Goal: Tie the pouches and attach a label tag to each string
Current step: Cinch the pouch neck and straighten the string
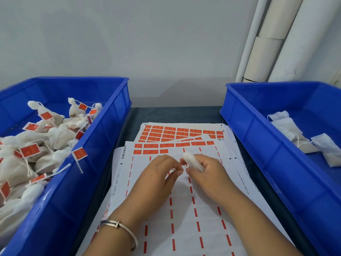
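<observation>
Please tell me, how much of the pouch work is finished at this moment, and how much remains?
Done: the left bin holds a large heap of tied pouches with orange tags. In hand: the right hand holds one white pouch while the left hand pinches near its top; no tag shows on it. Left: a few untagged pouches lie in the right bin, and label sheets still carry stickers.

Two blue rectangular plastic bins stand on the dark surface, one at its left edge (103, 126) and one at its right edge (258, 137). The left bin holds a heap of tied white fabric pouches with red paper tags (55, 137), too many to count, while the right bin holds about three untied white pouches (295, 133). Between the bins lie several overlapping white sheets of red label stickers (182, 133), and two hands, left (158, 174) and right (208, 172), share one white pouch (191, 160).
</observation>
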Demonstrator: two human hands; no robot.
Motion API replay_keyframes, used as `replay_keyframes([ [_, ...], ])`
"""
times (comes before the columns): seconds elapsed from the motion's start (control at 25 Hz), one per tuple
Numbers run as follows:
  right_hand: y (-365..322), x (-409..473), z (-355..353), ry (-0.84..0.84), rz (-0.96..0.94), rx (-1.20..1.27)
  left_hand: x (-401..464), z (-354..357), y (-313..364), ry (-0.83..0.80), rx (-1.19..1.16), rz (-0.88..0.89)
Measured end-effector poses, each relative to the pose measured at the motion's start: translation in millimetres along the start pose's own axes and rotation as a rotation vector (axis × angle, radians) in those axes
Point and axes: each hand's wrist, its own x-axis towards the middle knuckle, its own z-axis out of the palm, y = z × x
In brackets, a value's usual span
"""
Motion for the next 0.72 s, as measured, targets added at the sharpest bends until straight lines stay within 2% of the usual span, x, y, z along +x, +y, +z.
replay_keyframes([
  [0.12, 1.2, -3.2, 9.5, -0.17, -0.066, -0.115, -1.1, 1.0, 0.3, 0.067, -0.014, 0.066],
  [0.24, -0.6, -6.4, 12.2, -0.227, -0.087, -0.085, -2.2, 3.3, 0.4, 0.081, -0.116, -0.018],
  [0.44, 0.6, -7.4, 13.6, -0.178, -0.143, -0.041, -0.2, 6.3, -0.3, 0.116, -0.217, -0.166],
  [0.72, 3.4, -6.4, 11.9, -0.122, -0.22, -0.011, 3.0, 7.0, 0.3, 0.111, -0.498, -0.331],
])
